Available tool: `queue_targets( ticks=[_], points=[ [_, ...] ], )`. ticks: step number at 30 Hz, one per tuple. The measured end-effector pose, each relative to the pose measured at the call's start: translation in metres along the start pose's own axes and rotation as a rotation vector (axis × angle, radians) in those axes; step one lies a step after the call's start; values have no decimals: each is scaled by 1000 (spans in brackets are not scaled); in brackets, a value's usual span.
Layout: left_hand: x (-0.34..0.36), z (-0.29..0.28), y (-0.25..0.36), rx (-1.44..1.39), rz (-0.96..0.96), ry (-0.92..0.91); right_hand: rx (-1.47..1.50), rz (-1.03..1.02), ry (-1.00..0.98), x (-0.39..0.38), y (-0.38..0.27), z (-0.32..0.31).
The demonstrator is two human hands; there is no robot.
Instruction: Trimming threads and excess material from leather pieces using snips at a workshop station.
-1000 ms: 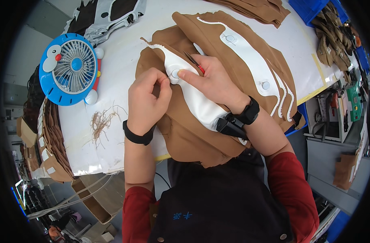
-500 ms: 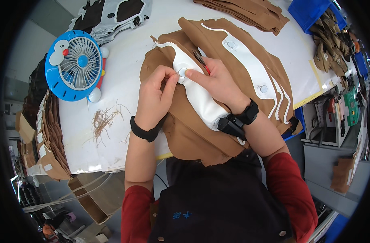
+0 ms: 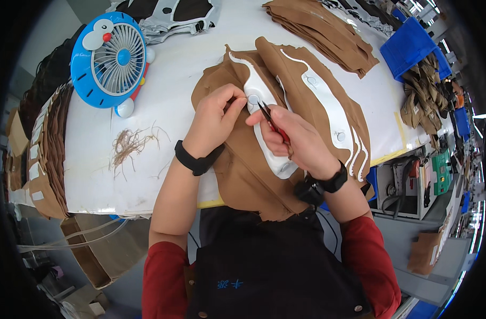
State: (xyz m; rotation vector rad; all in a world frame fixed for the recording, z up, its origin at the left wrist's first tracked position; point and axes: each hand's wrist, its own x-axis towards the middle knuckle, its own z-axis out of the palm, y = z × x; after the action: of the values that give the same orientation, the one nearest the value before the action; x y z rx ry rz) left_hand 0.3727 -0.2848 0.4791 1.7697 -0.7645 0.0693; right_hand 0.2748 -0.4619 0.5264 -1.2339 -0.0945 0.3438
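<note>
My left hand [image 3: 214, 118] pinches thumb and forefinger together at the edge of a pale round disc [image 3: 253, 99]; what lies between the fingertips is too small to make out. The disc sits on a white strip [image 3: 252, 77] along a brown fabric piece [image 3: 237, 165]. In my right hand [image 3: 304, 143] are small thread snips [image 3: 277, 127] with dark blades and red on the handle, their tips right beside the disc. A second disc [image 3: 285, 167] shows lower on the same strip. To the right lie more brown pieces [image 3: 285, 87] with a white strip [image 3: 325, 101] and discs.
A blue cartoon-faced fan [image 3: 107, 61] stands at the left of the white table [image 3: 168, 95]. Loose brown threads [image 3: 128, 149] lie below it. Stacked brown pieces [image 3: 320, 32] are at the back, a blue bin [image 3: 408, 48] at the back right, and more brown stacks [image 3: 49, 154] along the left edge.
My right hand has drawn back from pressing the disc and turned the snips so their tips point at it. My left hand keeps its pinch there. The view has shifted somewhat.
</note>
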Motion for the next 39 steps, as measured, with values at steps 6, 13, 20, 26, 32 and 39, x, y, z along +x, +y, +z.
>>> queue_targets(
  ticks=[6, 13, 20, 26, 32, 39],
  points=[
    [2, -4, -21, -215, -84, -54, -69, 133, 95, 20, 4, -19],
    [3, -7, -19, -523, -232, -155, -94, 209, 56, 27, 0, -25],
    [3, -11, -15, -627, -283, -220, -92, 140, 24, 31, 1, -23],
    [1, -3, -14, -699, -316, -236, 121, 32, -63, 24, 12, -32],
    [2, -10, -17, -576, -278, -203, 66, 52, -108, 26, 13, -35],
    [3, -14, -9, -1017, -401, -152, 98, 196, -42, 26, 1, -22]
  ],
)
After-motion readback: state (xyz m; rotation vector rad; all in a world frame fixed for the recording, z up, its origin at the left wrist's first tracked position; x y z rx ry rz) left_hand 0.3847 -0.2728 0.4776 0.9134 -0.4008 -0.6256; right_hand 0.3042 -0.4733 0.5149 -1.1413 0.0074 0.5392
